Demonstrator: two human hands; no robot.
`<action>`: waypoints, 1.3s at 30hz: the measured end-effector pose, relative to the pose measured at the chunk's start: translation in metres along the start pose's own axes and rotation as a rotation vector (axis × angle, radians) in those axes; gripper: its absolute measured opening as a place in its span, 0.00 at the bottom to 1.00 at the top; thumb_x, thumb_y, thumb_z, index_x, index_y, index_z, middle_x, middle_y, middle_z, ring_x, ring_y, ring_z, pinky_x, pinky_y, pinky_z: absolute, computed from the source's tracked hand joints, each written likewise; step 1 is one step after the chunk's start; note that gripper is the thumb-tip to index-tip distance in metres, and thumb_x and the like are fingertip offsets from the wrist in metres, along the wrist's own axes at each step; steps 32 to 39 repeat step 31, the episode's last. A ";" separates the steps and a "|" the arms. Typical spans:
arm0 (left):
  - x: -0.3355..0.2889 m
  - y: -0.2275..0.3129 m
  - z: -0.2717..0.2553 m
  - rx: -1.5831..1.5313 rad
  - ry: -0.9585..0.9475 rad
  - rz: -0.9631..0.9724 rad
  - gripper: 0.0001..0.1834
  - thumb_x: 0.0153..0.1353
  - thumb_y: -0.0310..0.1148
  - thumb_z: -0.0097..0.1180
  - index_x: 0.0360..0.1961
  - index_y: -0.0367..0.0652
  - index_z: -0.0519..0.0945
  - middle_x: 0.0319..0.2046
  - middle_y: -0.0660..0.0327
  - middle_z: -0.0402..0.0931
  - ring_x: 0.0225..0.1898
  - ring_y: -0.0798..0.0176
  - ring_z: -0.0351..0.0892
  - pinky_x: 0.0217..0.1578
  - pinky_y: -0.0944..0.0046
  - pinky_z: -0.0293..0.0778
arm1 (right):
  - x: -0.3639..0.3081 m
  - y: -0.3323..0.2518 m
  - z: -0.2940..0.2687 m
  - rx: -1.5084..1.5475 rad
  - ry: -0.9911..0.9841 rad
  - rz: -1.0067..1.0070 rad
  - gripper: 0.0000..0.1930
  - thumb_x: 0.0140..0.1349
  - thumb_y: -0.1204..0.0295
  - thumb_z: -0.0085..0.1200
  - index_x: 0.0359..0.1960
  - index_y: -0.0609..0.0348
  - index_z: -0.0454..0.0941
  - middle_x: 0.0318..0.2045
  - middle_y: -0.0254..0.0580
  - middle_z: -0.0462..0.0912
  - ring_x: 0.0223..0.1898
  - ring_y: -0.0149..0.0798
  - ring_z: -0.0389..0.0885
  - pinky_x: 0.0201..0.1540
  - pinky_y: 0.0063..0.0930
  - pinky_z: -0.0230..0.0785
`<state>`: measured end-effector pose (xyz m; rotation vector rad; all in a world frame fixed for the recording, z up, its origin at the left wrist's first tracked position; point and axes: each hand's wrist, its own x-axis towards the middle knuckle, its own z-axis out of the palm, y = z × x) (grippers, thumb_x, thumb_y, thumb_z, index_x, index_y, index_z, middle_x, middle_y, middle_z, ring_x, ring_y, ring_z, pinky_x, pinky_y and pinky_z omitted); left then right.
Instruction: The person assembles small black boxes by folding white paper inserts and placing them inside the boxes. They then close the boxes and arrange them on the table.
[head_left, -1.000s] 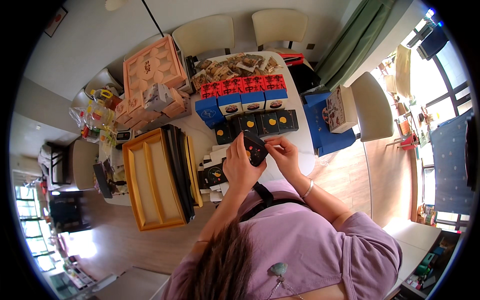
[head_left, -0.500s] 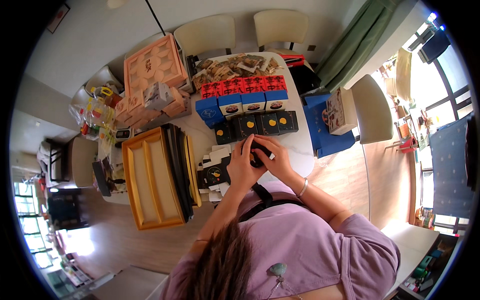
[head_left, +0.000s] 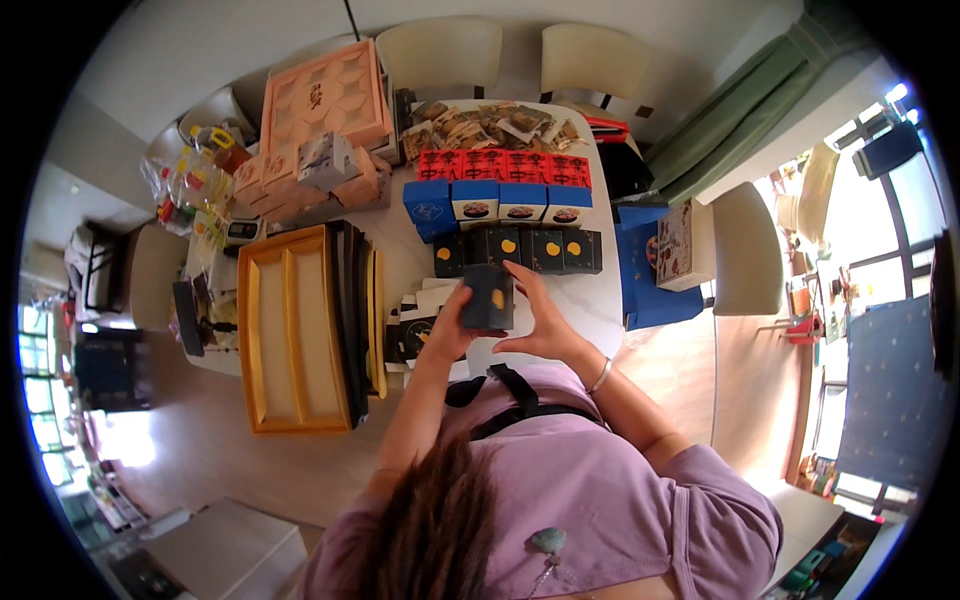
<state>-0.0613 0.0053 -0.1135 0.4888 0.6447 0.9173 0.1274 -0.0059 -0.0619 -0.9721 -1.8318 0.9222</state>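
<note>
A small black box (head_left: 488, 298) with a yellow emblem on its side is held up over the near edge of the table. My left hand (head_left: 450, 328) grips it from the left and below. Beside its right face, my right hand (head_left: 546, 318) is spread, thumb and fingers apart; whether a fingertip touches the top corner I cannot tell. Just beyond stands a row of matching black boxes (head_left: 548, 250). Flattened black and white cartons (head_left: 410, 335) lie to the left of my left hand, partly hidden by it.
Behind the black row are blue-and-white boxes (head_left: 475, 204), red boxes (head_left: 522, 168) and a heap of wrapped packets (head_left: 480, 128). Gold trays (head_left: 290, 335) lean at the table's left, near pink boxes (head_left: 325, 105). A blue bag (head_left: 645, 290) sits on the right.
The black box has been lifted and turned so its emblem side shows. My right hand has opened away from it, while before both hands were around it.
</note>
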 end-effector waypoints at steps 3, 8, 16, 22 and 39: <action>-0.004 0.004 -0.005 -0.359 -0.188 -0.112 0.39 0.65 0.64 0.34 0.69 0.48 0.60 0.63 0.53 0.67 0.59 0.48 0.73 0.50 0.43 0.78 | 0.006 -0.004 0.006 -0.119 -0.100 0.075 0.53 0.40 0.71 0.74 0.69 0.56 0.54 0.62 0.51 0.62 0.52 0.50 0.72 0.52 0.36 0.72; -0.002 -0.004 -0.030 -0.094 0.053 -0.025 0.35 0.64 0.56 0.48 0.65 0.44 0.64 0.56 0.54 0.73 0.56 0.53 0.75 0.48 0.49 0.79 | 0.020 0.022 0.011 -0.239 -0.136 0.042 0.52 0.39 0.70 0.75 0.68 0.56 0.56 0.62 0.52 0.62 0.57 0.53 0.68 0.57 0.38 0.68; 0.023 -0.014 -0.079 0.179 0.702 0.204 0.41 0.56 0.34 0.68 0.64 0.45 0.55 0.45 0.52 0.76 0.38 0.60 0.82 0.36 0.62 0.82 | 0.017 0.079 0.017 -0.697 -0.240 0.310 0.46 0.49 0.52 0.67 0.69 0.45 0.58 0.71 0.53 0.51 0.71 0.60 0.48 0.65 0.66 0.48; 0.058 -0.005 -0.101 0.435 0.716 0.152 0.27 0.61 0.41 0.64 0.58 0.42 0.73 0.47 0.55 0.77 0.45 0.62 0.80 0.42 0.63 0.77 | 0.006 0.101 0.014 -0.750 -0.298 0.474 0.41 0.53 0.52 0.64 0.69 0.41 0.60 0.72 0.52 0.47 0.72 0.60 0.46 0.64 0.72 0.46; 0.019 -0.001 -0.147 0.951 0.695 -0.008 0.29 0.61 0.44 0.60 0.63 0.50 0.73 0.62 0.48 0.68 0.65 0.47 0.65 0.61 0.57 0.65 | -0.013 0.117 0.032 -0.450 -0.183 0.226 0.27 0.53 0.64 0.63 0.57 0.53 0.74 0.66 0.50 0.61 0.68 0.54 0.56 0.62 0.57 0.58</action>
